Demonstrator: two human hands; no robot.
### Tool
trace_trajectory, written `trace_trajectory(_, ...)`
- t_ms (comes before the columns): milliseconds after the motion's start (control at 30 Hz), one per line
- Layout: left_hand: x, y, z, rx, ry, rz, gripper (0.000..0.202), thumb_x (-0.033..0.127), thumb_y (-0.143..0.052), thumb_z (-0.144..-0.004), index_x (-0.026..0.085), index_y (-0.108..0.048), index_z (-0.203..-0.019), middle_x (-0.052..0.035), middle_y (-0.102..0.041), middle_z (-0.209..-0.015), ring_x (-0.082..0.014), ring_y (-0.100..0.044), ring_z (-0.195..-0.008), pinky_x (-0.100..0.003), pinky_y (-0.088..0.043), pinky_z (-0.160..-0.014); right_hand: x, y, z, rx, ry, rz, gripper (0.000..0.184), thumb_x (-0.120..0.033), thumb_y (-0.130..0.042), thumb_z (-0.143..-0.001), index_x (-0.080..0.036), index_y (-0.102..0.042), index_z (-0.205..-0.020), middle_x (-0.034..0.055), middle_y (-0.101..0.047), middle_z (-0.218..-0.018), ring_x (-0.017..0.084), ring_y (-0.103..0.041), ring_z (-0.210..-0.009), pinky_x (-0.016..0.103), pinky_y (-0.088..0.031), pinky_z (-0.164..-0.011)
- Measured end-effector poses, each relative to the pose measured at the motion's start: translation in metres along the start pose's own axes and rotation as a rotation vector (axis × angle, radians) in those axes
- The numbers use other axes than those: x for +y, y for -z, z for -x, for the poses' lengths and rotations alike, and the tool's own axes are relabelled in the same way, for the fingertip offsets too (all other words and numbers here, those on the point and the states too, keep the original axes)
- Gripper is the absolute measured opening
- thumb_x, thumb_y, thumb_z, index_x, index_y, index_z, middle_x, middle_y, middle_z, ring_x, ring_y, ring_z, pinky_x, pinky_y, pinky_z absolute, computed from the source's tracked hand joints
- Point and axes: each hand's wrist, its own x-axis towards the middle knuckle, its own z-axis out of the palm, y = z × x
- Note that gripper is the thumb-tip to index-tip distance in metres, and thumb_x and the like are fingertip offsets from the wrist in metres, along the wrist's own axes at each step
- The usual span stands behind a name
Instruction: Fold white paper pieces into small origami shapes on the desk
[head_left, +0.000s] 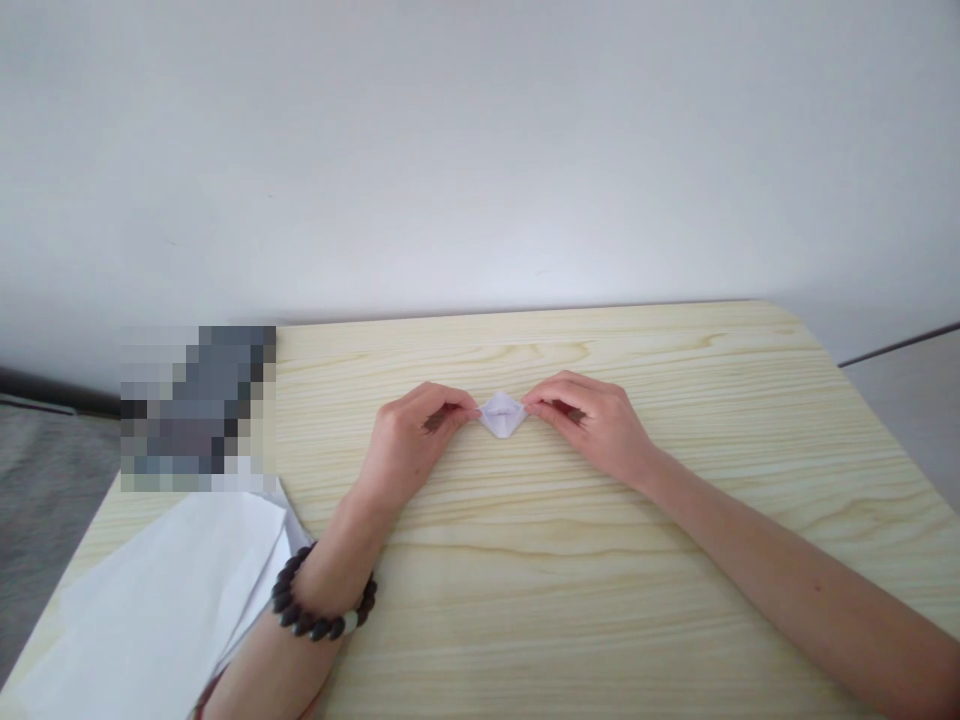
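Observation:
A small piece of folded white paper (pixel 502 415), roughly diamond-shaped with a crease across its middle, is held over the middle of the table. My left hand (pixel 420 430) pinches its left corner between thumb and fingertips. The opposite corner is pinched the same way by my right hand (pixel 589 420). Both hands are closed, and the paper spans the short gap between them. Dark beads of a bracelet (pixel 319 628) circle my left wrist.
White paper sheets (pixel 172 590) lie in a loose stack at the left, partly behind my left forearm. Beyond them is a dark, pixelated object (pixel 217 390). The pale wood-grain table (pixel 600 610) meets a white wall (pixel 510 160) at the back.

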Motion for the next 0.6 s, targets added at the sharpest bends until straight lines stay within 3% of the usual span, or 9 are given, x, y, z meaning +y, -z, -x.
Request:
trace_trajectory(133, -0.007, 0.001, 0.0, 0.04, 0.016, -0.017, 0.018, 0.033, -0.065, -0.082, 0.019, -0.069, -0.092, -0.0037, -0.071, -0.09, -0.0171, -0.065, -0.08, -0.028, -0.052, -0.074, 0.002, 0.001, -0.001, 0.046, -0.081, -0.017, 0.015, -0.027, -0.061, -0.088, -0.023, -0.066, -0.101, 0.0021, -0.071, -0.089, 0.011, -0.06, -0.063, 0.024, -0.05, -0.059)
trace_trajectory(267, -0.01, 0.004, 0.0, 0.024, -0.04, -0.128, 0.022, 0.031, -0.064, -0.083, 0.018, -0.067, -0.1, -0.0061, -0.071, -0.1, -0.0212, -0.061, -0.097, -0.035, -0.049, -0.088, 0.004, 0.001, -0.002, 0.061, -0.124, -0.02, 0.019, -0.03, -0.064, -0.086, -0.023, -0.065, -0.103, 0.003, -0.07, -0.091, 0.011, -0.058, -0.06, 0.025, -0.05, -0.058)
trace_trajectory(467, -0.013, 0.002, -0.001, 0.04, -0.124, -0.151, 0.012, 0.025, -0.063, -0.085, 0.018, -0.069, -0.092, -0.007, -0.07, -0.098, -0.021, -0.06, -0.098, -0.036, -0.048, -0.09, 0.005, 0.003, -0.002, 0.027, -0.083, -0.047, 0.018, -0.031, -0.066, -0.084, -0.021, -0.069, -0.098, 0.0043, -0.071, -0.091, 0.012, -0.061, -0.065, 0.025, -0.05, -0.059)
trace_trajectory(600, -0.012, -0.002, -0.001, 0.057, -0.164, -0.197, 0.012, 0.027, -0.061, -0.086, 0.019, -0.069, -0.089, -0.0066, -0.069, -0.097, -0.021, -0.059, -0.097, -0.038, -0.048, -0.09, 0.004, 0.002, -0.003, 0.07, -0.105, -0.072, 0.014, -0.03, -0.064, -0.086, -0.019, -0.072, -0.089, 0.0058, -0.072, -0.088, 0.015, -0.065, -0.075, 0.026, -0.051, -0.062)
